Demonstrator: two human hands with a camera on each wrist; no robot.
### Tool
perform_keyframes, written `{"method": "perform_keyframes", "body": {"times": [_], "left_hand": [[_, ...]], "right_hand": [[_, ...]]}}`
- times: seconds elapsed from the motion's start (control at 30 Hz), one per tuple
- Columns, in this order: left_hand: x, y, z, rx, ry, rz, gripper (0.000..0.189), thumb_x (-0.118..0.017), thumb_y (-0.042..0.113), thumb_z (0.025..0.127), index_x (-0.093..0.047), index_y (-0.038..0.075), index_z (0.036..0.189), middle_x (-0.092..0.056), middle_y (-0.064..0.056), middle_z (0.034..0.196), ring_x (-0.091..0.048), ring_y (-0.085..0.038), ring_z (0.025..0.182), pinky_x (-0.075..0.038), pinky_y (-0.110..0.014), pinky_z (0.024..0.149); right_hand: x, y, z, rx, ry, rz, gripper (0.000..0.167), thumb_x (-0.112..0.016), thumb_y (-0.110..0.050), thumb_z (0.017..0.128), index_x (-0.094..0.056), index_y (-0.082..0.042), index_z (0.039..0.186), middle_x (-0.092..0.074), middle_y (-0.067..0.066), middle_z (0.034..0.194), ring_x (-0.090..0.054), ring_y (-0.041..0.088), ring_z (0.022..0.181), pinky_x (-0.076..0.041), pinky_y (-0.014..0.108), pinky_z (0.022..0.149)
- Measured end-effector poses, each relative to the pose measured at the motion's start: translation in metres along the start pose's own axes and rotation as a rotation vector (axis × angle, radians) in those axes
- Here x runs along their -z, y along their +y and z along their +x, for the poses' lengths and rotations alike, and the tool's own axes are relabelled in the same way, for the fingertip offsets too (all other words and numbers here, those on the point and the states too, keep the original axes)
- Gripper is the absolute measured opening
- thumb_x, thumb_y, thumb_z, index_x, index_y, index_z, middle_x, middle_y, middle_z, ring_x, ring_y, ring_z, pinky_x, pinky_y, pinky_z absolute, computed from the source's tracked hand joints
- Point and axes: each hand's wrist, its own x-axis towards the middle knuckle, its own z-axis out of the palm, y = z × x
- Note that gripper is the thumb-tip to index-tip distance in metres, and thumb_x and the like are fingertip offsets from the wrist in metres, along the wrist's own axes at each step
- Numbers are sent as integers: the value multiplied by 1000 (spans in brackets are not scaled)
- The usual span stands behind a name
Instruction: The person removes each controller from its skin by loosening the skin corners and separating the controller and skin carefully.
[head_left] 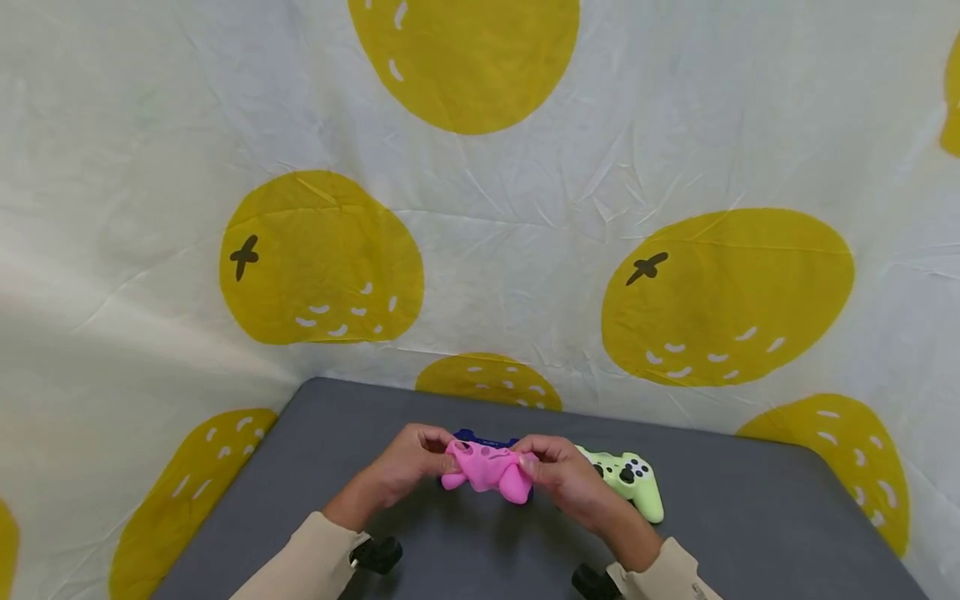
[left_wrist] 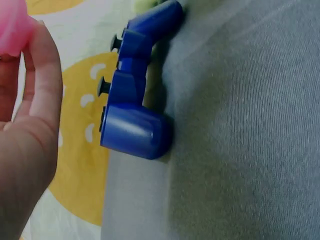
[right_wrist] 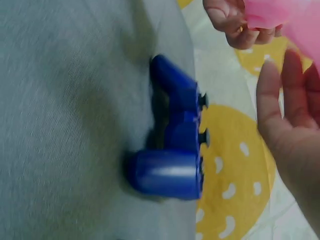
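A pink, soft-looking game controller cover (head_left: 486,468) is stretched between both hands above the table. My left hand (head_left: 407,463) pinches its left end between thumb and fingers, and my right hand (head_left: 567,477) pinches the right end. Openings show in the cover's upper face. Beneath and behind it, a dark blue game controller (left_wrist: 132,87) lies on the table with its thumbsticks facing up; in the head view the cover hides most of it. Neither hand touches this controller. In the right wrist view the same blue controller (right_wrist: 172,135) sits below the hands.
A pale green game controller (head_left: 643,485) lies on the grey table (head_left: 345,417), right of the blue one and partly behind the right hand. A white cloth (head_left: 510,267) printed with yellow fruit hangs behind and beside the table.
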Motion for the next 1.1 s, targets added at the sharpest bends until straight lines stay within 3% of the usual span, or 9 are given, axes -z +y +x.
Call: {"method": "perform_keyframes", "body": {"times": [0.07, 0.13, 0.37, 0.5, 0.63, 0.8, 0.9, 1.1], "left_hand": [[0, 0, -1, -4, -45, -94, 7, -81, 9, 89, -80, 11, 96, -75, 7, 89, -68, -8, 81, -59, -20, 74], [-1, 0, -2, -19, -86, -175, 16, -80, 8, 90, -80, 23, 95, -76, 8, 92, -69, -6, 83, -60, -19, 76], [-9, -3, -4, -137, -205, -306, 22, -71, 3, 96, -78, 23, 103, -77, 9, 98, -69, -4, 87, -59, -19, 80], [-16, 0, -4, -158, -255, -349, 15, -69, 9, 99, -75, 21, 106, -76, 9, 98, -69, -4, 88, -60, -19, 80], [-22, 5, -4, -148, -293, -389, 10, -64, 19, 101, -71, 21, 107, -74, 9, 100, -68, -4, 89, -60, -20, 80], [-28, 9, -4, -148, -386, -449, 13, -55, 22, 106, -67, 20, 110, -71, 10, 95, -66, -2, 86, -58, -18, 79], [-29, 11, -4, -133, -376, -455, 12, -56, 21, 106, -68, 20, 107, -67, 11, 86, -61, -1, 80, -56, -16, 76], [-30, 12, -4, -109, -262, -415, 16, -54, 16, 107, -69, 20, 101, -60, 9, 78, -53, -3, 72, -51, -14, 70]], "right_hand": [[-2, -2, 0, 15, -13, 54, 30, -49, -11, 109, -76, -24, 106, -69, -12, 100, -62, 4, 94, -53, 20, 84], [-5, -4, 0, 35, -26, 110, 30, -48, -11, 109, -75, -22, 107, -70, -11, 99, -63, 4, 91, -54, 19, 82], [-16, -14, -3, 98, -143, 388, 47, -25, -4, 110, -71, -14, 111, -72, -8, 100, -67, 4, 87, -56, 18, 81], [-20, -19, -3, 138, -205, 508, 45, -24, -2, 104, -67, -11, 112, -71, -5, 102, -69, 5, 87, -58, 19, 82], [-22, -19, -4, 141, -202, 537, 39, -30, -3, 100, -67, -11, 110, -74, -2, 104, -73, 8, 92, -61, 24, 84], [-21, -14, -5, 125, -157, 458, 35, -34, -3, 98, -67, -13, 106, -73, -3, 100, -73, 8, 89, -62, 24, 79], [-21, -12, -5, 128, -164, 446, 35, -34, -3, 98, -66, -14, 108, -72, -5, 96, -71, 5, 85, -61, 23, 77], [-23, -13, -7, 158, -232, 534, 43, -24, -6, 103, -63, -10, 118, -71, -4, 99, -66, 5, 86, -56, 19, 79]]}}
